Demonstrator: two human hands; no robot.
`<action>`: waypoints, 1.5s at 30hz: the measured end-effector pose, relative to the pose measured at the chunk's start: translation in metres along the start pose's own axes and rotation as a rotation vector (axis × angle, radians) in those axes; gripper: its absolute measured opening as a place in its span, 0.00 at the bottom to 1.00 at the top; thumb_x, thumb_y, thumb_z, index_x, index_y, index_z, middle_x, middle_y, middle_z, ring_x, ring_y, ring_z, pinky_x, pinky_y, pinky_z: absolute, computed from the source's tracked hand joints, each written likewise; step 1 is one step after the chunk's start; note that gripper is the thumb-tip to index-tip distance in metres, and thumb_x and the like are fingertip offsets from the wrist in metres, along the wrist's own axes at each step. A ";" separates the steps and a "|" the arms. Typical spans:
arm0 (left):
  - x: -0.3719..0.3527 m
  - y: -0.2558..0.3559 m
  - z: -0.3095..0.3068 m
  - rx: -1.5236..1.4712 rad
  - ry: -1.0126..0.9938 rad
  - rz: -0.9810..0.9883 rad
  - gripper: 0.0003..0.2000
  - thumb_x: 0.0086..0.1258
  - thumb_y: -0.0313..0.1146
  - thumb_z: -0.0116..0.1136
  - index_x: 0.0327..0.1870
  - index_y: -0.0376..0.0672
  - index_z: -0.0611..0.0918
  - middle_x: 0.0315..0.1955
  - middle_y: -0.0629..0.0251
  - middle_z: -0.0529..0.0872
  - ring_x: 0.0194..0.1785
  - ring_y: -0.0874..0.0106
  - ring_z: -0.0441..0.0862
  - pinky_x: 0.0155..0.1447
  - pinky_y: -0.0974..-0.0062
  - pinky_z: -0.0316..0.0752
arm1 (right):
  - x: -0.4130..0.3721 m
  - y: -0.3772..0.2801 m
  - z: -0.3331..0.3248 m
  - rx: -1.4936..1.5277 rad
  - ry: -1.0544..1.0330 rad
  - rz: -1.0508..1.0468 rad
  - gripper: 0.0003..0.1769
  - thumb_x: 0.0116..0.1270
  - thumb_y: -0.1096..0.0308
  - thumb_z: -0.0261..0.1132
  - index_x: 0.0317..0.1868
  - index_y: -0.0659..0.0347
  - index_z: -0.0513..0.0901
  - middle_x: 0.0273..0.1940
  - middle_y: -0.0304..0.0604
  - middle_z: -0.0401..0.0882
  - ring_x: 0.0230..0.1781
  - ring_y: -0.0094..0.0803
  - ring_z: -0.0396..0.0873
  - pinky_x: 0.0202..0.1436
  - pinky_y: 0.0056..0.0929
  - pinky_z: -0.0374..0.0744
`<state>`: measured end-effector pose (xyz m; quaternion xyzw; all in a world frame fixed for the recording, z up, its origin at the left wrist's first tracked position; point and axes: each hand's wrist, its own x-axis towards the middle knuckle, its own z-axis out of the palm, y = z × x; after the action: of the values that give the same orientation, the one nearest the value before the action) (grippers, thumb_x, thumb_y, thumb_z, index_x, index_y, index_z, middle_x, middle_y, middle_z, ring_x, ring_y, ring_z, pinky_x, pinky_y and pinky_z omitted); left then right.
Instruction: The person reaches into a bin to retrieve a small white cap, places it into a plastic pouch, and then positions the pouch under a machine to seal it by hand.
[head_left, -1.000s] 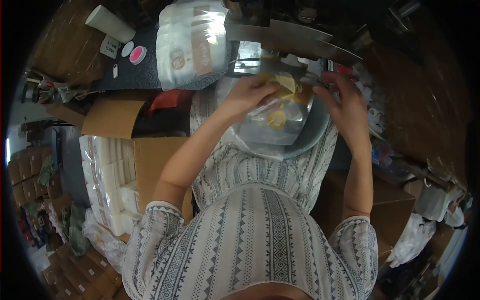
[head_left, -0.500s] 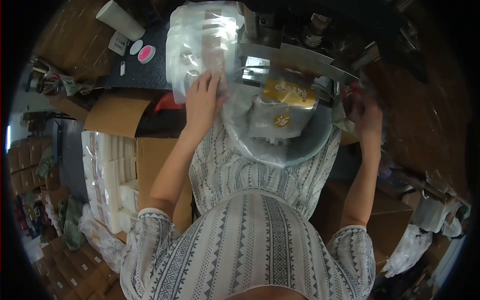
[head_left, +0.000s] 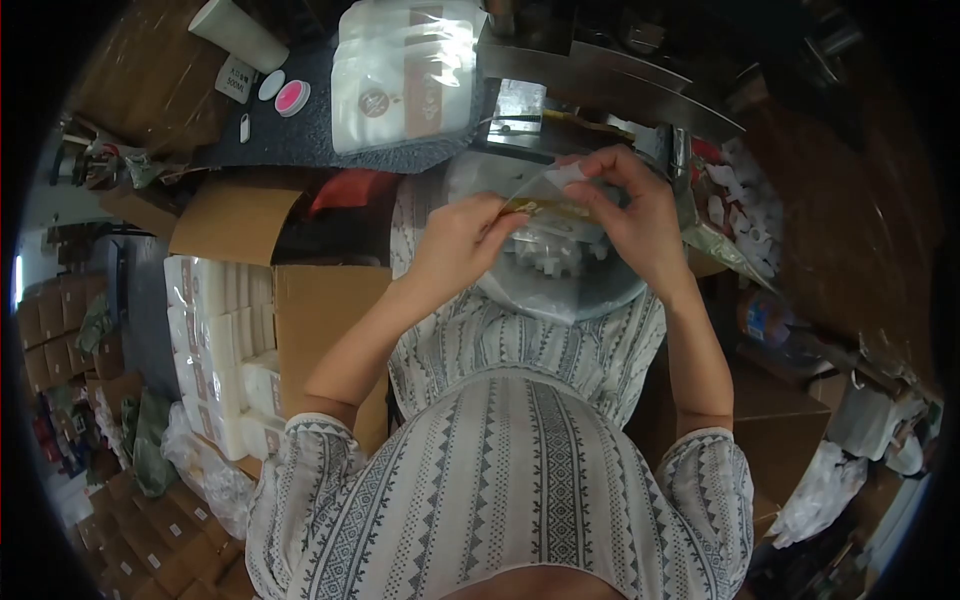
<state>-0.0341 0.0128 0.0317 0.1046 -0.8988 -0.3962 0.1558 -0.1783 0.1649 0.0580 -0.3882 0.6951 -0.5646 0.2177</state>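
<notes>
Over my lap, my left hand (head_left: 462,238) pinches the side of a clear plastic pouch (head_left: 550,210) with a gold printed band. My right hand (head_left: 640,215) is at the pouch's top edge, thumb and fingers closed on a small white packet (head_left: 568,174). Below both hands, a round basin (head_left: 625,290) lined with clear plastic rests on my lap, with whitish pieces in it. A stack of silvery-white printed pouches (head_left: 385,85) lies on the dark table beyond my left hand.
At right stands an open bag (head_left: 750,225) of small white packets. A metal machine edge (head_left: 640,65) runs across the back. A pink round tin (head_left: 291,98) and a white cup (head_left: 238,35) are back left. An open carton (head_left: 325,300) stands by white packages (head_left: 215,340).
My left hand has left the pouch stack and now grips the gold-banded pouch. My right hand has come from the bag at right to the pouch's top with a small white packet.
</notes>
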 end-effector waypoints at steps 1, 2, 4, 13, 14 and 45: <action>0.004 -0.002 0.011 -0.003 -0.002 0.001 0.08 0.64 0.33 0.63 0.36 0.37 0.83 0.26 0.56 0.81 0.29 0.57 0.81 0.33 0.68 0.74 | -0.001 0.008 -0.005 -0.035 0.048 -0.003 0.08 0.63 0.76 0.66 0.40 0.65 0.75 0.46 0.44 0.85 0.46 0.24 0.80 0.51 0.23 0.77; 0.010 -0.005 0.025 -0.206 -0.040 -0.102 0.10 0.64 0.35 0.63 0.35 0.36 0.83 0.24 0.55 0.81 0.28 0.57 0.80 0.33 0.68 0.74 | -0.003 0.014 -0.011 -0.071 0.096 -0.008 0.08 0.63 0.76 0.66 0.40 0.64 0.75 0.46 0.45 0.85 0.45 0.24 0.81 0.50 0.23 0.77; 0.018 -0.008 0.037 -0.414 -0.080 -0.202 0.12 0.63 0.37 0.64 0.34 0.35 0.83 0.23 0.53 0.81 0.26 0.57 0.80 0.32 0.68 0.73 | -0.008 0.015 -0.023 -0.076 0.178 -0.015 0.08 0.63 0.75 0.66 0.40 0.64 0.76 0.44 0.44 0.85 0.44 0.23 0.81 0.49 0.23 0.77; 0.021 -0.001 0.025 -0.074 0.021 -0.104 0.12 0.63 0.38 0.64 0.31 0.35 0.84 0.26 0.53 0.82 0.26 0.57 0.80 0.31 0.66 0.72 | -0.018 0.002 -0.040 -0.499 0.189 -0.004 0.07 0.62 0.73 0.67 0.39 0.64 0.77 0.39 0.40 0.85 0.41 0.24 0.81 0.45 0.23 0.77; 0.020 -0.002 0.025 -0.063 0.007 -0.057 0.12 0.63 0.37 0.64 0.32 0.35 0.84 0.27 0.54 0.82 0.27 0.57 0.80 0.31 0.66 0.72 | -0.017 0.002 -0.038 -0.462 0.176 0.044 0.08 0.62 0.73 0.67 0.39 0.64 0.77 0.39 0.40 0.85 0.42 0.25 0.82 0.46 0.24 0.77; 0.010 -0.086 -0.023 0.761 0.245 -0.043 0.23 0.57 0.32 0.65 0.56 0.45 0.76 0.45 0.58 0.78 0.48 0.55 0.75 0.53 0.60 0.68 | -0.016 0.057 -0.111 -0.658 0.212 0.234 0.15 0.62 0.75 0.62 0.50 0.65 0.78 0.39 0.54 0.84 0.42 0.40 0.85 0.46 0.34 0.78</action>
<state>-0.0291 -0.0628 -0.0154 0.2203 -0.9537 -0.0228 0.2037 -0.2677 0.2494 0.0312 -0.2947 0.8980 -0.3190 0.0708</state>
